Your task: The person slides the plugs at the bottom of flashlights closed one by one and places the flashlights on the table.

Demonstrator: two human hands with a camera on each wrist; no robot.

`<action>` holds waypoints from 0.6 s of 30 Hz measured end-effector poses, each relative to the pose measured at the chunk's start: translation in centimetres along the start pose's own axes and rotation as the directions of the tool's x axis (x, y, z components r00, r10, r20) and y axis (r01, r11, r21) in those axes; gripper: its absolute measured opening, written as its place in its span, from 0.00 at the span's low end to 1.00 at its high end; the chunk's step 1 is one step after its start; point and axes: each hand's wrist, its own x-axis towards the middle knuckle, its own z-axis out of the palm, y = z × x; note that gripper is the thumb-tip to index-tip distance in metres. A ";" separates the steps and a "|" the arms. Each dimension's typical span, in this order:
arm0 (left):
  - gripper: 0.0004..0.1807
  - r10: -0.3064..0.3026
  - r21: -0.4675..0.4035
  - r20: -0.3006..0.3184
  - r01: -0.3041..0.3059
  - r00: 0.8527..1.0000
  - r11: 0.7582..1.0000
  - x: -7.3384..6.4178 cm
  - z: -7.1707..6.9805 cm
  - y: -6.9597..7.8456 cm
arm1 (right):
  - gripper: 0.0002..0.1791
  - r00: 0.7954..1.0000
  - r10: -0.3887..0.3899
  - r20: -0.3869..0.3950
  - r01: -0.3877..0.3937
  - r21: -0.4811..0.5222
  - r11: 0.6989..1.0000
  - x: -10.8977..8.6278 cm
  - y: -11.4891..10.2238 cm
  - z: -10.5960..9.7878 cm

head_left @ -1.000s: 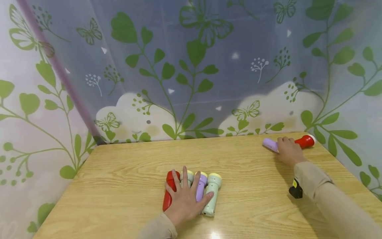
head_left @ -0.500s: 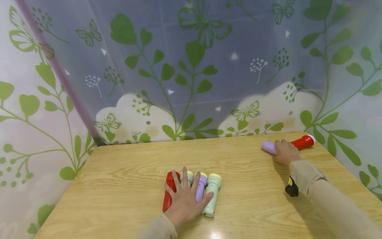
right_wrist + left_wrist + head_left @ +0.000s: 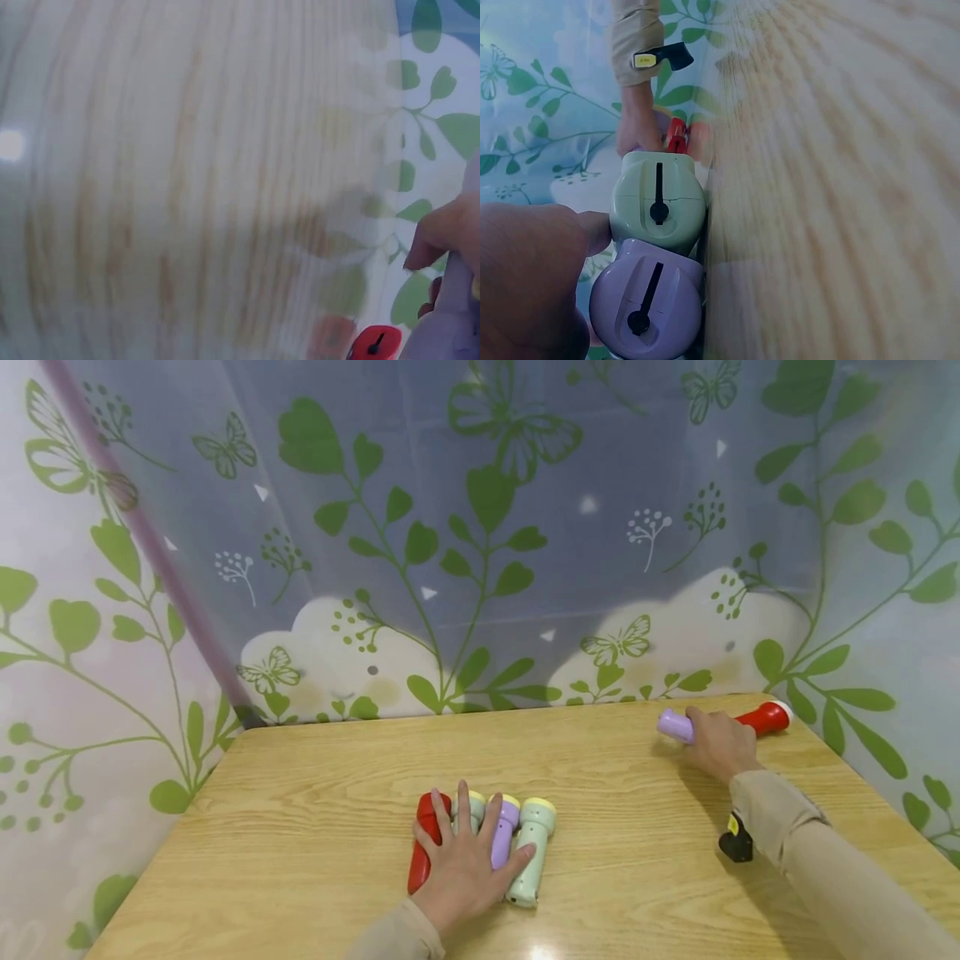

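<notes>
Right hand [image 3: 722, 745] shifted only slightly; free end of held purple flashlight [image 3: 677, 727] now looks tipped up off table [image 3: 315, 777]. Right hand's fingers curled round its body. Red flashlight [image 3: 767, 718] lies just right of that hand. Left hand [image 3: 465, 870] unmoved, fingers spread over row: second red flashlight [image 3: 422, 860] at little-finger side, inner green flashlight [image 3: 479, 817] and second purple flashlight [image 3: 502, 839] under fingers, outer green flashlight [image 3: 537, 827] under thumb.

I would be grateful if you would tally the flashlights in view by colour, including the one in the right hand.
Red flashlights: 2
Pale green flashlights: 2
Purple flashlights: 2
Total: 6
</notes>
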 end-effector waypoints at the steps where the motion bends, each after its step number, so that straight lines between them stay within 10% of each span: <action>1: 0.46 0.002 -0.001 -0.001 -0.002 1.000 1.000 0.0 0.0 0.0 | 0.22 1.000 0.001 -0.006 -0.001 0.004 1.000 0.0 -0.1 -0.1; 18: 0.46 0.011 -0.012 -0.008 -0.011 1.000 1.000 0.1 0.1 0.0 | 0.17 0.985 -0.037 -0.171 0.041 0.024 0.999 -1.0 -2.3 -2.4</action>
